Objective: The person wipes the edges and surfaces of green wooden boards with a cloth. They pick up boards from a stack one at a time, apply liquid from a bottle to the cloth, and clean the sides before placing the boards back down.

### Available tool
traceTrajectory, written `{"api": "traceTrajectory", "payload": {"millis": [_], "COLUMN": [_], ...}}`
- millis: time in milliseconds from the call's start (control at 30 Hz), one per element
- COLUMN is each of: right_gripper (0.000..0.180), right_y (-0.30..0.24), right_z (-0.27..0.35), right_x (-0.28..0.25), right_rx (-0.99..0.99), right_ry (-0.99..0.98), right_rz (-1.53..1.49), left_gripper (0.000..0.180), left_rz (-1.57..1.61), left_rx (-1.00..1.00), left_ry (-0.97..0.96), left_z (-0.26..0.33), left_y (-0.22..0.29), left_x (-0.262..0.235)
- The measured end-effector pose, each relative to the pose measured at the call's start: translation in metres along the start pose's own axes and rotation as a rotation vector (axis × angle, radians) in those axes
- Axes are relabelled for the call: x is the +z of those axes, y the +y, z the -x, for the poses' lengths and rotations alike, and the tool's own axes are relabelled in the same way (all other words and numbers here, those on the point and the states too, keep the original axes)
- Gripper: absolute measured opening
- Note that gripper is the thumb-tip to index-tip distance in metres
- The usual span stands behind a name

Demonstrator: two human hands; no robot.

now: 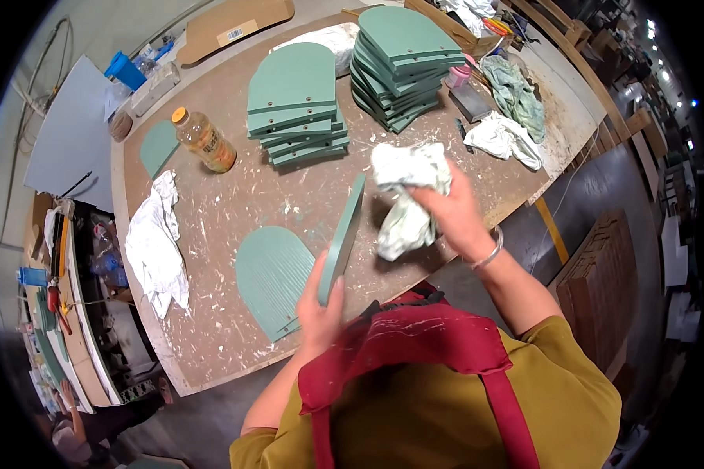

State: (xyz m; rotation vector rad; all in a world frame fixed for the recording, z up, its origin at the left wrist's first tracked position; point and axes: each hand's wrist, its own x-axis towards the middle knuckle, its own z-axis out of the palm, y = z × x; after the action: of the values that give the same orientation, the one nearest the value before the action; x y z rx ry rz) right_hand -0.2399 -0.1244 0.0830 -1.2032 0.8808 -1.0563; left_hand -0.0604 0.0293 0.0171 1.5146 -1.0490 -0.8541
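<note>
A green panel (343, 236) is tipped up on edge by the bench's (205, 344) near edge, its lower end pinched between thumb and fingers of the left hand (318, 319). The right hand (451, 209) is closed around a bunched white cloth (408, 227), apart from the panel. A ribbed panel (272, 273) lies flat just left; a slack left grip could drop the upright one onto it. Toward the far edge, uneven stacked panels (399, 70) could slide if bumped.
</note>
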Motion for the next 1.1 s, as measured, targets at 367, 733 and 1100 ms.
{"api": "traceTrajectory", "payload": {"millis": [367, 733, 1100], "right_gripper": [0.038, 0.034, 0.038], "right_y": [0.042, 0.056, 0.014], "right_z": [-0.014, -0.025, 0.022], "right_x": [0.045, 0.033, 0.030], "right_rx": [-0.181, -0.263, -0.398], "right_ry": [-0.083, -0.025, -0.118], "right_rz": [0.387, 0.434, 0.516], "left_gripper": [0.059, 0.065, 0.064], "left_rz": [-0.044, -0.073, -0.086], "left_rx": [0.191, 0.200, 0.174], "left_ry": [-0.153, -0.211, -0.168], "left_z": [-0.006, -0.001, -0.001], "left_y": [-0.021, -0.030, -0.024], "left_x": [0.024, 0.029, 0.028]}}
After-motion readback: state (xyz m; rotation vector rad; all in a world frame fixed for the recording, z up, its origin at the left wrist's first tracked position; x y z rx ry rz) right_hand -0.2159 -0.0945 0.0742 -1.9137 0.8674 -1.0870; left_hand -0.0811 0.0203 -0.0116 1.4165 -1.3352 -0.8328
